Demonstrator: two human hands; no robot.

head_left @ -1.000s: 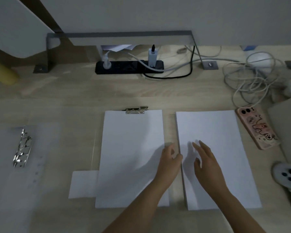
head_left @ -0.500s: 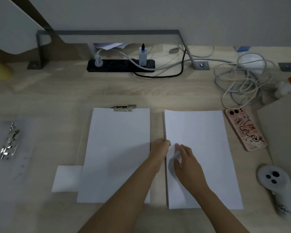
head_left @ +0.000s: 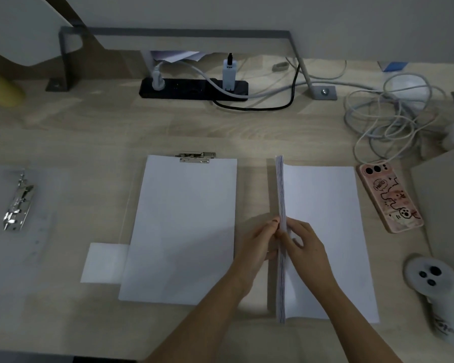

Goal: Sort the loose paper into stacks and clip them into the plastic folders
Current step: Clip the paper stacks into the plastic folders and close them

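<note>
A stack of white paper [head_left: 184, 226] lies on a clear plastic folder whose metal clip [head_left: 195, 157] sits at the stack's top edge. To its right lies a second paper stack [head_left: 330, 218]. Its left edge is lifted, so a bundle of sheets [head_left: 281, 189] stands on edge. My left hand [head_left: 257, 244] and my right hand [head_left: 306, 247] pinch that raised bundle from either side near its middle. A second translucent folder [head_left: 0, 247] with a metal ring clip [head_left: 17, 203] lies at the far left.
A small white sheet [head_left: 102, 263] sticks out under the left stack. A pink phone [head_left: 389, 197] lies right of the paper, a white controller [head_left: 435, 286] at the lower right, tangled cables [head_left: 393, 119] and a black power strip [head_left: 194, 89] at the back.
Both hands moved to the left edge of the right stack and lifted a bundle of sheets up on edge; before, the stack lay flat. The camera view shifted.
</note>
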